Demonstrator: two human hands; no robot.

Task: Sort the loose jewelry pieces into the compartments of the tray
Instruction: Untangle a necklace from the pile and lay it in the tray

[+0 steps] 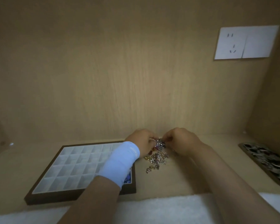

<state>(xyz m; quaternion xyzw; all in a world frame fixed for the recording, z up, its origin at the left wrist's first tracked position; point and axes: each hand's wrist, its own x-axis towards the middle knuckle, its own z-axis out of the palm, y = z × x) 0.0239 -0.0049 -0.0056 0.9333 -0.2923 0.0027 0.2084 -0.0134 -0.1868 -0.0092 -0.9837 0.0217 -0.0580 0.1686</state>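
Just beside the right edge of the brown-framed tray with white square compartments, a heap of loose gold, silver and red jewelry pieces lies on the pale wooden desktop. Both hands meet at the far end of that heap, close to the wood-grain back wall. The left hand has its fingers curled inward, pinching a small raised clump of silver and red pieces. The right hand pinches the same clump from the other side, knuckles up. How many pieces each holds is too blurred to tell.

The left forearm, in a white wrist sleeve, crosses the tray's near right corner and hides several compartments. Some blue pieces show in a compartment beside the sleeve, along the tray's right edge. The other visible compartments look white.

Bare desktop runs from the heap toward a dark, patterned oval dish at the right edge, well apart from the hands. A white fluffy cloth lines the desk's near edge, under both forearms. A white wall socket plate sits high on the right.
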